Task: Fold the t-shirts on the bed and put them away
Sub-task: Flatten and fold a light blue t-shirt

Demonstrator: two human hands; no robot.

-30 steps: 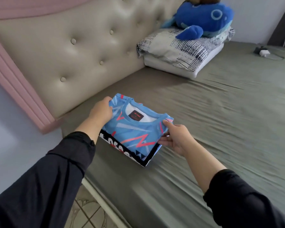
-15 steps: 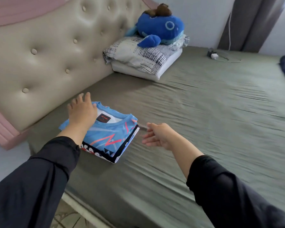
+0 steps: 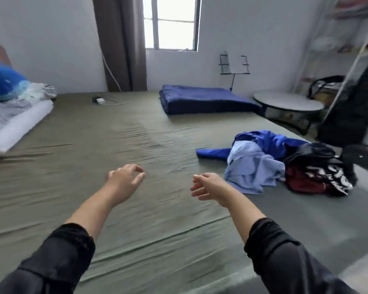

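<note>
Both hands, left (image 3: 123, 179) and right (image 3: 208, 186), hang loose and empty over the bed (image 3: 115, 128); crumpled blue, pale-blue, black and red shirts (image 3: 285, 164) lie heaped.

Bare bed sheet (image 3: 119, 132) fills the frame's centre. A heap of t-shirts (image 3: 270, 162) blocks the right; pillows (image 3: 13, 122) block the left edge.

Your bed (image 3: 119, 209) wears a wrinkled olive sheet. Just past your right hand (image 3: 208, 185), to its right, lies a heap of unfolded t-shirts (image 3: 274, 164). Far beyond it sits a folded navy blanket (image 3: 204, 100). Far left of your left hand (image 3: 123, 179) lie stacked pillows (image 3: 15, 122); a charger (image 3: 99, 100) rests well ahead.
</note>
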